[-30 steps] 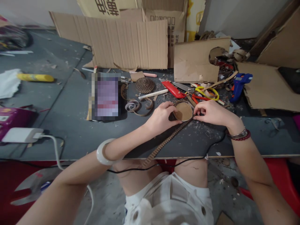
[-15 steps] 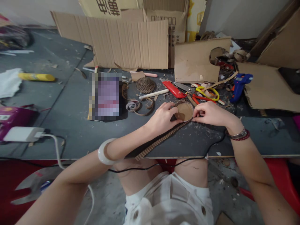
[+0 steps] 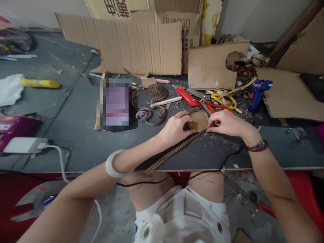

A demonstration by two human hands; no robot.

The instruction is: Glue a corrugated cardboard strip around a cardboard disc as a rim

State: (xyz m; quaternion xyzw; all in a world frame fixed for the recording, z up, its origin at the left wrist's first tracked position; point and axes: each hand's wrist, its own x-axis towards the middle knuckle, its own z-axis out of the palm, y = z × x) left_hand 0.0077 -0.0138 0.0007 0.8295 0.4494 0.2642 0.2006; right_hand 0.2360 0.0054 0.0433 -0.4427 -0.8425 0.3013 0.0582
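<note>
A round cardboard disc [image 3: 199,119] lies on the dark table [image 3: 76,141], ringed by a ribbed corrugated cardboard strip [image 3: 172,152] whose loose tail trails down-left to the table's front edge. My left hand [image 3: 176,127] pinches the disc's left rim with closed fingers. My right hand [image 3: 226,123] presses the strip against the disc's right rim, its fingers pinched together.
Behind the hands lie a red utility knife [image 3: 187,97], yellow-handled scissors [image 3: 222,99], a blue glue gun [image 3: 258,92], a white glue stick [image 3: 165,101], a coiled cardboard round [image 3: 157,91] and curled strips [image 3: 144,114]. A phone [image 3: 115,104] lies left. Cardboard sheets [image 3: 141,44] stand behind. A black cable [image 3: 177,179] hangs off the front edge.
The strip's loose tail has swung left along the table edge as it is wound round the disc. Both hands have shifted slightly on the disc's rim.
</note>
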